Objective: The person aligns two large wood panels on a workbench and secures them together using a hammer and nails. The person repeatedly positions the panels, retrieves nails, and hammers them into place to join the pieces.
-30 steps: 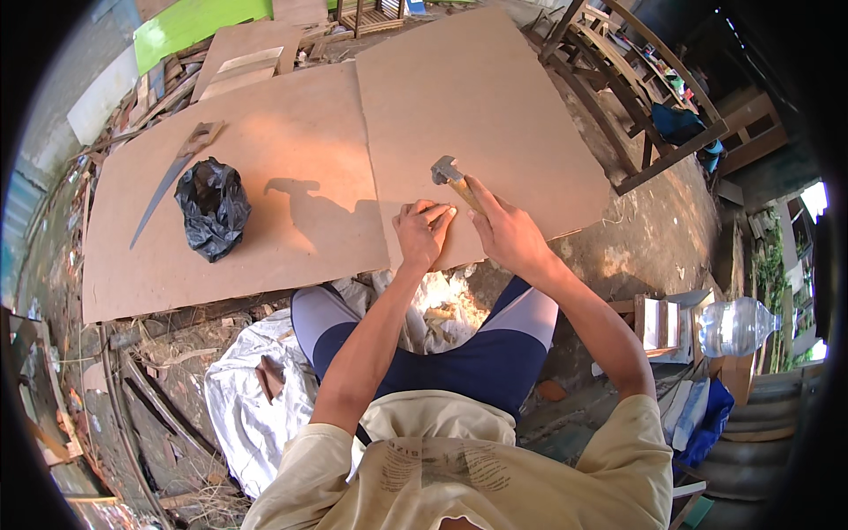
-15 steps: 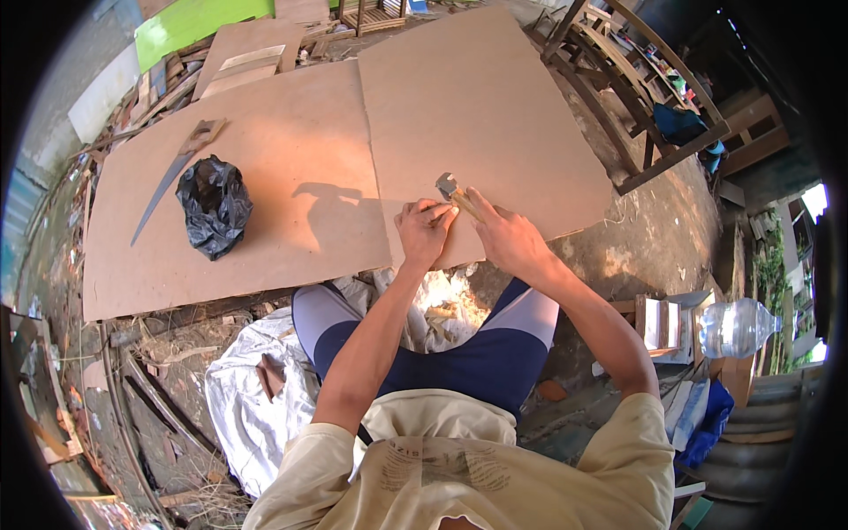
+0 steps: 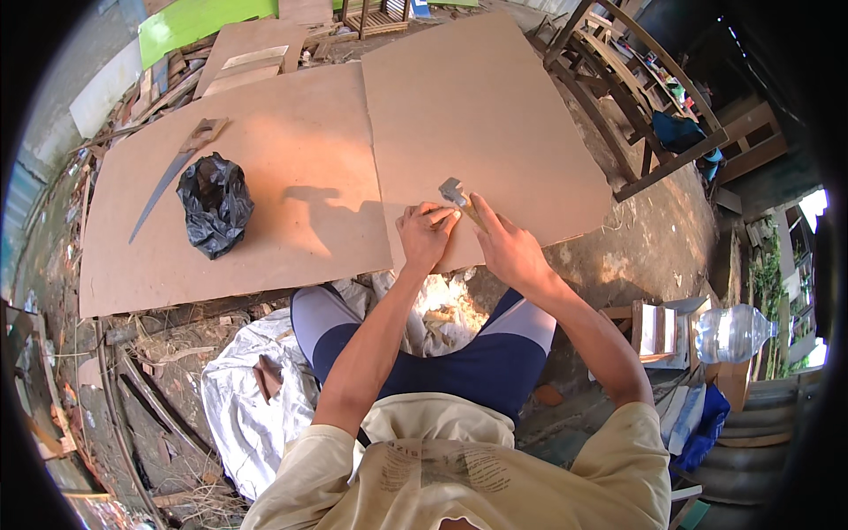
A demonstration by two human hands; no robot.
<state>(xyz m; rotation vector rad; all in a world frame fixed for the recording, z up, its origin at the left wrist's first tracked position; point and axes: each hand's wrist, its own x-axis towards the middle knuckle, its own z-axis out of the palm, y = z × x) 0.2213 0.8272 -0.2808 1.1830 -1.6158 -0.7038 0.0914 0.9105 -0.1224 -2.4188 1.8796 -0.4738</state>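
My right hand (image 3: 505, 247) grips the wooden handle of a hammer (image 3: 456, 193), whose grey metal head hangs just above the right brown board (image 3: 495, 106). My left hand (image 3: 426, 233) rests on that board's near edge, fingers pinched together right beside the hammer head; whatever they pinch is too small to make out. The left brown board (image 3: 265, 185) butts against the right one along a straight seam.
A black plastic bag (image 3: 214, 203) and a handsaw (image 3: 172, 177) lie on the left board. White sheeting (image 3: 247, 406) sits by my knees. A wooden frame (image 3: 649, 97) stands at right, a clear plastic bottle (image 3: 733, 334) beside a small wooden stool (image 3: 658, 329).
The hammer head dropped toward the board half a second ago and is now raised again. My left hand stayed at the same spot on the board's edge.
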